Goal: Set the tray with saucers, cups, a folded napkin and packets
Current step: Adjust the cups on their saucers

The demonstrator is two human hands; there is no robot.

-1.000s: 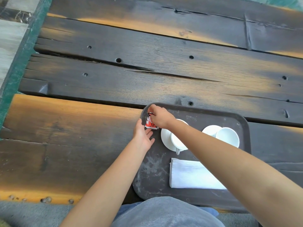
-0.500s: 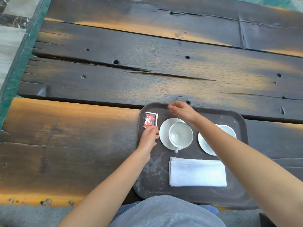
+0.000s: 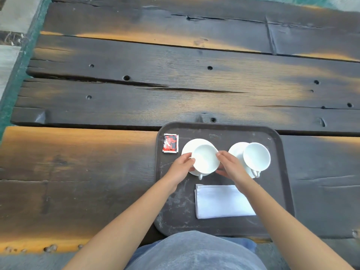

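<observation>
A dark brown tray lies on the wooden table near me. On it stand two white cups on white saucers. My left hand and my right hand grip the left cup from either side, on its saucer. The right cup stands on its saucer untouched. A red and black packet lies flat in the tray's far left corner. A folded white napkin lies at the tray's near side, partly under my right forearm.
The table is made of dark, worn wooden planks with gaps and holes. Its left edge runs along a green strip. My grey-clad lap shows at the bottom, below the tray.
Both hands left the packet, which now lies alone in the tray's corner. They moved to the left cup and closed on its sides.
</observation>
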